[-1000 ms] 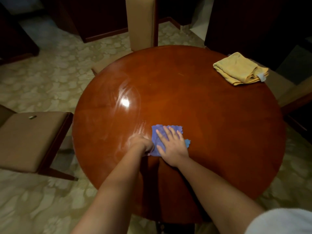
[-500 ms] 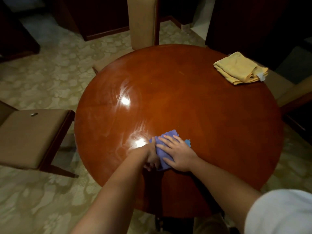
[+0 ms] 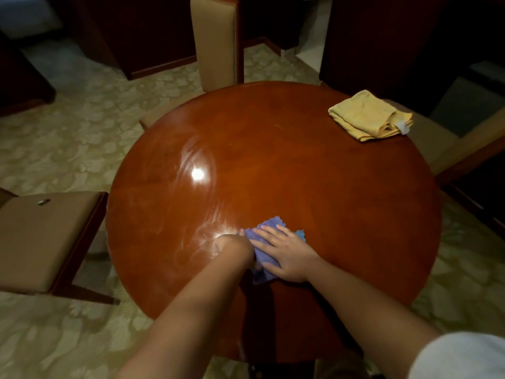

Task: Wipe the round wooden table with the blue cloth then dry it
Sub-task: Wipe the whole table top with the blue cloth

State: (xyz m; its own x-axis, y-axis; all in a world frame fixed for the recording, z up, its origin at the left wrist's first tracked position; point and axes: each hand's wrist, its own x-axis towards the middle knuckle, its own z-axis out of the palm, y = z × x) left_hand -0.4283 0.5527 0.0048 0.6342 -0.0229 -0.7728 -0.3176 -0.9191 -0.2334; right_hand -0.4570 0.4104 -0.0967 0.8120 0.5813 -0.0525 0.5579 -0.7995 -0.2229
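Wiping is the step in hand, and from the head view we see the blue cloth (image 3: 263, 253) lying on the near middle of the round counter (image 3: 341, 203). Our right hand (image 3: 287, 254) presses it flat with straight fingers; our left hand (image 3: 235, 246) sits at its left edge, but we cannot tell whether it grips. Streaks shine on the left half, the right half looks dull, so we should keep the palm flat and sweep overlapping arcs rightward. Far right, the folded yellow cloth (image 3: 370, 116) waits for drying.
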